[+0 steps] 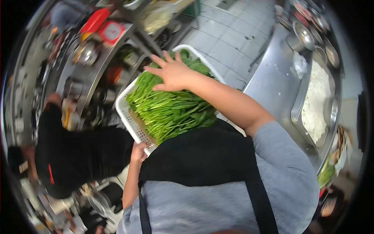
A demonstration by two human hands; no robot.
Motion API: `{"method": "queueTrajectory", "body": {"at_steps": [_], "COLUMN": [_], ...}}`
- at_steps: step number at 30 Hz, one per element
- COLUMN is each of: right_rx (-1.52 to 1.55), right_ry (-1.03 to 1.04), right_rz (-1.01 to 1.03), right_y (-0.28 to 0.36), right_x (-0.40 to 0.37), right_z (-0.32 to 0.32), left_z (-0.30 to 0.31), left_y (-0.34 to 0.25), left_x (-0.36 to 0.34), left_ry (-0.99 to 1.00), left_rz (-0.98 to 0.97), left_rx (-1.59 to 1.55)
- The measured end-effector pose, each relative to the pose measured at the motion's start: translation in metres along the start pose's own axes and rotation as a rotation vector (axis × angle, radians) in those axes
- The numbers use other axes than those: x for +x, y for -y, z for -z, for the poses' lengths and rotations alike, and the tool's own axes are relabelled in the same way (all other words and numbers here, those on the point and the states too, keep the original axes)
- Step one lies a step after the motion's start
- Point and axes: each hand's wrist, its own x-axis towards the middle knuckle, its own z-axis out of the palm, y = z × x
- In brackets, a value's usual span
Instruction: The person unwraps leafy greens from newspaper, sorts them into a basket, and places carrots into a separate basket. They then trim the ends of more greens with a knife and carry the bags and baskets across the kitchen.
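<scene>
A white plastic basket (127,122) with perforated walls is held in front of the black apron (194,156). Leafy green vegetables with long thin stems (175,107) fill it, stems toward the left and leaves toward the right. My left hand (138,152) is closed around the basket's near left corner. Over the far part of the greens, my right hand (171,74) is stretched out with its fingers spread, overlapping the leaves in this view.
At left, a steel counter carries a red scale (111,32) and metal bowls (85,54). A person in black (82,160) stands close by on that side. On the right, a steel table (261,70) bears a large tray of white food (316,101). Tiled floor (224,33) lies ahead.
</scene>
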Motion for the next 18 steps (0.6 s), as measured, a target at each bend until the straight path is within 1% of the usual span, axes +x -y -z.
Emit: {"method": "queueTrajectory", "body": {"at_steps": [2,3,5,7,8,10,12,14,16,18], "right_rx": [0.072,0.119,0.225,0.34,0.38,0.492,0.612,0.89,0.996,1.007], "right_ry": [-0.166,-0.286,-0.514,-0.698,-0.835,-0.894,-0.839,-0.902,-0.965,-0.985], "right_rz": [-0.033,-0.036,-0.035,-0.019,-0.027,-0.074,-0.269,-0.564,-0.813,-1.167], "right_y": [-0.024,-0.037,-0.068,-0.1,-0.115,-0.147,-0.178,-0.2,-0.226,-0.253], "right_x": [0.016,0.023,0.037,0.049,0.049,0.048,0.035,0.015,-0.013,-0.059], "right_z": [0.024,0.031,0.041,0.041,0.043,0.04,0.022,-0.013,-0.039,-0.082], "left_z": [-0.009,-0.015,-0.021,-0.013,-0.009,-0.023,-0.04,-0.054,-0.069,-0.092], "left_y": [-0.038,-0.053,-0.082,-0.096,-0.096,-0.109,-0.12,-0.126,-0.131,-0.135], "left_x": [0.04,0.063,0.112,0.161,0.184,0.233,0.277,0.321,0.37,0.418], "left_ry": [0.055,0.03,0.027,0.014,-0.009,-0.057,0.003,0.066,0.134,0.179], "left_rz": [0.072,0.09,0.075,0.118,0.112,0.1,0.121,0.154,0.214,0.269], "left_rx": [-0.016,-0.025,-0.007,0.019,0.036,0.065,0.063,0.06,0.068,0.074]}}
